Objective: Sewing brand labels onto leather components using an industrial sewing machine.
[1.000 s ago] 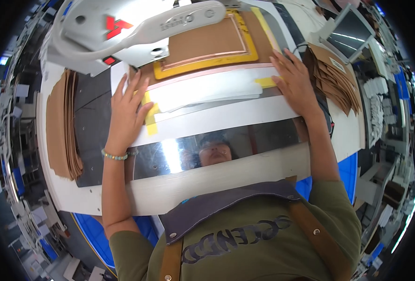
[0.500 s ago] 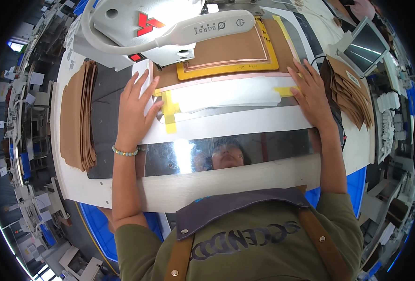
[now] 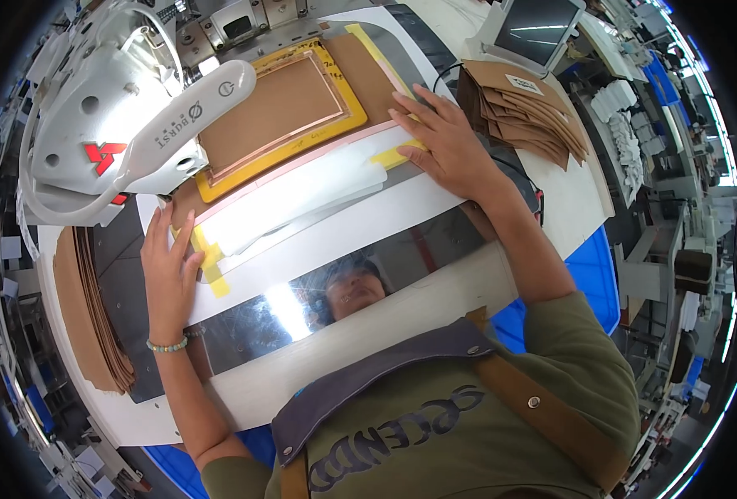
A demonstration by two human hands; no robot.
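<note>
My left hand (image 3: 169, 279) lies with fingers spread on the left end of a flat work template, by a strip of yellow tape (image 3: 211, 264). Over the right end, my right hand (image 3: 447, 150) rests open, its thumb by another yellow tape strip (image 3: 393, 156). Between them a white sheet (image 3: 302, 200) is held down along a pink-edged band. Beyond it sits a yellow rectangular frame (image 3: 285, 156) with a copper-coloured inner border, around a brown panel (image 3: 273, 108). Neither hand grips anything. Part of the frame's left side is behind the lamp.
A white sewing machine head (image 3: 69, 125) with a grey lamp (image 3: 189, 112) stands at the far left. Brown piece stacks lie left (image 3: 90, 308) and right (image 3: 514, 108). A shiny metal plate (image 3: 418, 262) borders the near edge. A screen (image 3: 539, 32) stands far right; a blue bin (image 3: 589, 279) is below.
The view has turned, so the table now slants upward to the right and more of the frame shows past the lamp. Both hands stay at the template's ends, still open.
</note>
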